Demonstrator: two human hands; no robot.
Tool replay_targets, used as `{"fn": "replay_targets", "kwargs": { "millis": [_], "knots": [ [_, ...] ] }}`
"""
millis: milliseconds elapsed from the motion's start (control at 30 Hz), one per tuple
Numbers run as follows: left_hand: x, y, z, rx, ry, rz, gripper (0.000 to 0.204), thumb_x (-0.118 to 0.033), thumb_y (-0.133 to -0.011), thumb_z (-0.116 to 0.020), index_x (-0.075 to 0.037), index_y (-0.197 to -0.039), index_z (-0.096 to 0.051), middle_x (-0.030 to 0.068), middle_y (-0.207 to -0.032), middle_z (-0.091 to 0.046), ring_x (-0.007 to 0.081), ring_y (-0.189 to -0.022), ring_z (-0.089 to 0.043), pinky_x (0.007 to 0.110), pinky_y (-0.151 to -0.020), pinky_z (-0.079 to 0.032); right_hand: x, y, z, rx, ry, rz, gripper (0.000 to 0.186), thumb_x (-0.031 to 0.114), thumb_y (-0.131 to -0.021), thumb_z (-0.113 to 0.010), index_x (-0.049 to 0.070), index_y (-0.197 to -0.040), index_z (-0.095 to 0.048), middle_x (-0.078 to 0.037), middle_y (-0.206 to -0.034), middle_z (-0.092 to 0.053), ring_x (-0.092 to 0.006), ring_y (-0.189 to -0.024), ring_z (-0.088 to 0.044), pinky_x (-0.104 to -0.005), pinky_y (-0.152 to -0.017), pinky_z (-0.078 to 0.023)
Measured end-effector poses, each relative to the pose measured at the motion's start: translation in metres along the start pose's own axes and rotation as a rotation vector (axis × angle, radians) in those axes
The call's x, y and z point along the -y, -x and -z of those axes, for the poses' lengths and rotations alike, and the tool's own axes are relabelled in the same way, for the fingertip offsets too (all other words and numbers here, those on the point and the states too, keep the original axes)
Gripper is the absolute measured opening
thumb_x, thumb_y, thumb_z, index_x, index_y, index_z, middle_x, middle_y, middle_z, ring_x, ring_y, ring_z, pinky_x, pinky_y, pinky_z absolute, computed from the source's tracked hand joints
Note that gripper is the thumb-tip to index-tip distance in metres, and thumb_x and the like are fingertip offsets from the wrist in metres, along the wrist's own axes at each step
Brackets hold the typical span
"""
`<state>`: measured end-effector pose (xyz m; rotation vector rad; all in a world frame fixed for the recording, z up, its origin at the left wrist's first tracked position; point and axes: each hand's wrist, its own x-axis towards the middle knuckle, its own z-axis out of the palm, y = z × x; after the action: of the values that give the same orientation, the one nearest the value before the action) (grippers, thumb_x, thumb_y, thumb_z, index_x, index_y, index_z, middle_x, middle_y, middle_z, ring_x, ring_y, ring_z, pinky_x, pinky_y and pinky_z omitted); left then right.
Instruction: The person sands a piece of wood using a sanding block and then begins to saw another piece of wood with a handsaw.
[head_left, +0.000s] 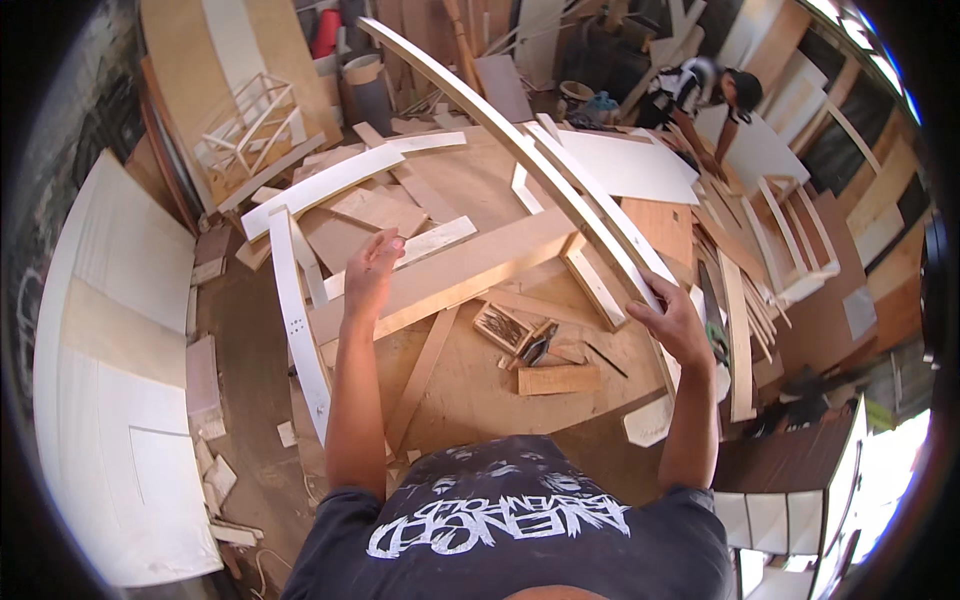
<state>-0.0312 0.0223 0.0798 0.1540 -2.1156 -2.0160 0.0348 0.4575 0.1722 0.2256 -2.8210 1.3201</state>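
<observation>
My right hand (672, 318) is closed round the near end of a long curved wooden rail (470, 100), its thumb on top. The rail rises away to the far left. Over a wide wooden board (470, 262) my left hand (372, 268) is raised with fingers partly bent, and nothing shows in it. The board spans between a white curved side piece (300, 320) at the left and a short wooden crosspiece (594, 287) at the right. Beneath lie a small wooden box of screws or nails (502, 327), a dark-headed tool (539, 344), a wooden block (558, 380) and a thin dark stick (606, 360).
Plywood offcuts (375, 210) and white strips cover the far worktop. A co-worker (700, 95) bends over white panels (630, 165) at the far right. A large white curved panel (120, 400) stands left, and a slatted wooden frame (790, 235) right. Scraps litter the floor.
</observation>
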Motion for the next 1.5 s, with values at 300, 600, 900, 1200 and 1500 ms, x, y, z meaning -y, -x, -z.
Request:
{"fn": "replay_targets", "kwargs": {
  "millis": [300, 600, 900, 1200, 1500],
  "knots": [
    [-0.021, 0.057, -0.005, 0.118, 0.715, -0.097, 0.073, -0.053, -0.101, -0.053, -0.004, -0.152, -0.037, 0.0187, -0.14, -0.054, 0.0329, -0.129, -0.056, 0.051, -0.104, -0.047, -0.004, 0.07, -0.026, 0.064, 0.02, 0.068, 0.064, 0.02, -0.071, -0.087, -0.005, -0.125, -0.066, -0.022, -0.122, -0.07, -0.0286, -0.11, -0.069, -0.0368, -0.097, -0.05],
    [-0.015, 0.14, -0.006, -0.033, 0.569, -0.123, 0.058, -0.037, -0.101, -0.059, 0.003, -0.142, -0.043, 0.0195, -0.125, -0.063, 0.033, -0.117, -0.064, 0.052, -0.093, -0.059, -0.046, 0.033, -0.043, 0.2, 0.243, 0.323, 0.058, 0.018, -0.07, -0.085, 0.009, -0.126, -0.069, -0.015, -0.111, -0.07, -0.0363, -0.097, -0.069, -0.0415, -0.085, -0.055],
    [-0.008, 0.168, -0.011, -0.648, 0.474, 0.079, 0.036, -0.021, -0.098, -0.067, -0.001, -0.124, -0.054, 0.0125, -0.111, -0.068, 0.0245, -0.099, -0.071, 0.045, -0.081, -0.065, -0.097, -0.05, -0.033, 0.143, -0.507, 0.226, 0.051, 0.037, -0.093, -0.07, -0.001, -0.126, -0.063, -0.008, -0.106, -0.07, -0.025, -0.106, -0.065, -0.041, -0.093, -0.051],
    [-0.015, 0.237, 0.006, -1.084, 0.518, -0.088, 0.03, -0.017, -0.1, -0.063, 0.001, -0.123, -0.056, 0.0161, -0.112, -0.068, 0.0281, -0.098, -0.073, 0.042, -0.078, -0.068, -0.145, -0.118, -0.2, 0.49, -1.104, -0.529, 0.049, 0.032, -0.103, -0.058, 0.002, -0.141, -0.046, -0.018, -0.131, -0.056, -0.0307, -0.123, -0.057, -0.0429, -0.099, -0.053],
    [-0.014, 0.266, -0.014, -1.175, 0.54, -0.092, 0.033, -0.018, -0.099, -0.065, 0.0, -0.124, -0.055, 0.0166, -0.114, -0.067, 0.0288, -0.101, -0.072, 0.043, -0.079, -0.067, -0.096, -0.143, -0.268, 0.304, -1.168, -0.408, 0.031, 0.034, -0.105, -0.056, 0.008, -0.12, -0.061, -0.007, -0.105, -0.07, -0.0215, -0.093, -0.07, -0.0366, -0.078, -0.06]
  ]
}}
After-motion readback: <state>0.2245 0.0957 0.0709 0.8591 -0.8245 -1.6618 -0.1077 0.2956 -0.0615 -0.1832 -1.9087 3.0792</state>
